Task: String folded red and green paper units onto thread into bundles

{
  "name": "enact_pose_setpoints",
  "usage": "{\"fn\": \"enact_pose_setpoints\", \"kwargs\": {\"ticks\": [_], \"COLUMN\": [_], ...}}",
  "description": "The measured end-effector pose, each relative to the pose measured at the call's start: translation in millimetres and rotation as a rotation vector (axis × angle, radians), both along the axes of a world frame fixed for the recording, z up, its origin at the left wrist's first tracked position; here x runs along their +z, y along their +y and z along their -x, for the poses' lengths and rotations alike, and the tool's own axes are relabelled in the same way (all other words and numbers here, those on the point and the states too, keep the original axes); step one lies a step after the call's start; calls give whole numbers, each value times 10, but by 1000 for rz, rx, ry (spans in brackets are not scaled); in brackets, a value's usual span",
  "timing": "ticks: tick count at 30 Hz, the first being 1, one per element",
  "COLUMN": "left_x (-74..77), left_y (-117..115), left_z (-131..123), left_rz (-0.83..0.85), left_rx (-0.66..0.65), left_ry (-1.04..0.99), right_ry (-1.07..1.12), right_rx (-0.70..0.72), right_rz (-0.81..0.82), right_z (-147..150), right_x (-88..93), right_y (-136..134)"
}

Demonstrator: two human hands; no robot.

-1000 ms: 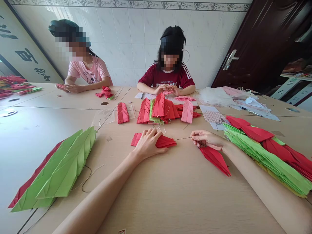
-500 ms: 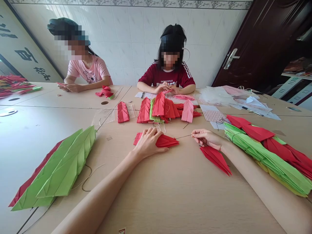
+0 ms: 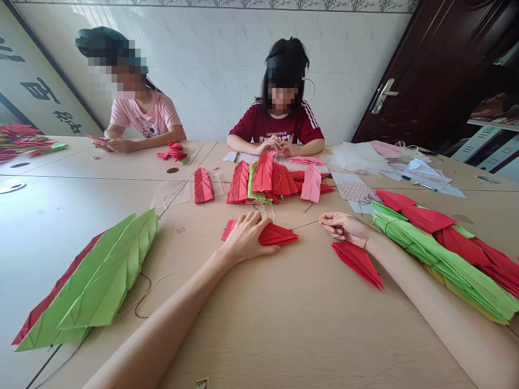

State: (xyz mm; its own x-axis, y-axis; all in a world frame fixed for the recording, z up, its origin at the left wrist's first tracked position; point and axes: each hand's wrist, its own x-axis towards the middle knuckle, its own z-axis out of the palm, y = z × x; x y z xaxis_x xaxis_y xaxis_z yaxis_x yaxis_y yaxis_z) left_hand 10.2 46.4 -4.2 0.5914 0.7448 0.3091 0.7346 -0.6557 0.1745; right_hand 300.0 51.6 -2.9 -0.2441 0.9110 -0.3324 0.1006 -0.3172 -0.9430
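Note:
My left hand [image 3: 248, 235] is wrapped over a folded red paper piece [image 3: 278, 235] lying on the table, its pointed end showing to the right of my thumb. A thin dark string [image 3: 306, 225] stretches from that tip to my right hand [image 3: 340, 227], whose fingertips pinch it. Just below my right hand rests a second folded red piece [image 3: 359, 263], with dark string at its upper end.
A pile of red and green folded pieces [image 3: 265, 181] lies beyond my hands. Green folded paper [image 3: 109, 278] is at left, a long green and red bundle [image 3: 446, 254] beside my right forearm. Two people sit across the table [image 3: 324, 324].

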Motion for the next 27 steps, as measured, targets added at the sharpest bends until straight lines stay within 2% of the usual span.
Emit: {"fn": "enact_pose_setpoints", "kwargs": {"ticks": [18, 23, 27], "left_x": [1, 11, 21], "left_y": [-11, -22, -35], "left_z": [0, 1, -6], "left_rz": [-50, -68, -102], "left_rx": [-4, -8, -41], "left_ry": [12, 6, -11], "right_ry": [-37, -113, -235], "right_rx": [39, 78, 137], "right_rz": [-24, -59, -104], "right_z": [-2, 0, 32], "right_x": [19, 21, 119], "right_y": [-15, -36, -50]}}
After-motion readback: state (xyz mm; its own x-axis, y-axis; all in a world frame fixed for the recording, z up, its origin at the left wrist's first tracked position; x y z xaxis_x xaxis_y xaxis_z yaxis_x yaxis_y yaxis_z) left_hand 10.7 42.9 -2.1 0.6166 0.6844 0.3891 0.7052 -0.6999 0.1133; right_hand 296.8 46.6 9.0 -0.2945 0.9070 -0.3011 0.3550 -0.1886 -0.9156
